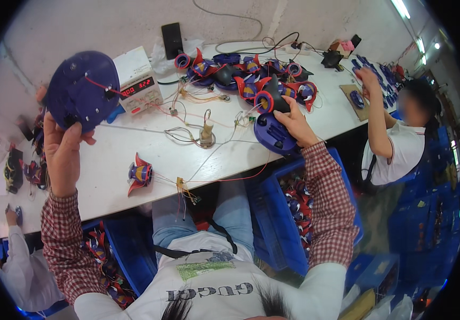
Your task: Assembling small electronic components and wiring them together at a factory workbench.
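My left hand [67,149] is raised at the left. Its thumb and fingers grip the lower rim of a round purple plastic base [83,88], which has small metal posts and a red wire on its face. On the right, my right hand [297,126] is closed on an oval purple plastic piece [269,133] with dark slots, just off the table's front edge. A thin red wire runs from near it across the table. Between my hands lies a small red, purple and yellow toy part [140,174], wired to a small circuit board [181,184] at the edge.
A power supply [140,85] with a red display stands behind my left hand. Toy parts [230,74] are heaped at the back, near a stub with looped wires [207,133]. Blue crates [272,213] flank my legs. A co-worker [400,133] works at the right, another person [24,266] at left.
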{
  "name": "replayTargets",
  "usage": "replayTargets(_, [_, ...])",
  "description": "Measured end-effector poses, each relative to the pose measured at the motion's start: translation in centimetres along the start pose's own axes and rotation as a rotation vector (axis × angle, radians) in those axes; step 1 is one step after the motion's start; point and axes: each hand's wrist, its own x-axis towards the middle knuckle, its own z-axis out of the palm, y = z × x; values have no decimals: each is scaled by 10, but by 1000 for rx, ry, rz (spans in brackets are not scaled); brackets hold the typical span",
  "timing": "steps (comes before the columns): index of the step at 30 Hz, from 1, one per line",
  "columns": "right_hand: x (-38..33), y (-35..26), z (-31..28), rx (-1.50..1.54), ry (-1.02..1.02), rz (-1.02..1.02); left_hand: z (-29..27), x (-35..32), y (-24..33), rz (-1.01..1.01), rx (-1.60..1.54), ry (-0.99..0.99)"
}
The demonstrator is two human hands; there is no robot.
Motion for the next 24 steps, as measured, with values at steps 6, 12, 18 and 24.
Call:
replayTargets(6, [-2, -1, -7, -105, -91, -172, -10, -16, -2, -12, -17, -41])
replayTargets(12, [4, 10, 7, -41, -78, -22, -7, -23, -16, -95, -43, -30])
replayTargets(18, [24, 48, 26, -86, -38, 23, 10, -30, -11, -130, -102, -96])
replayTargets(24, [16, 42, 20, -194, 76, -32, 27, -21, 0, -64, -126, -153])
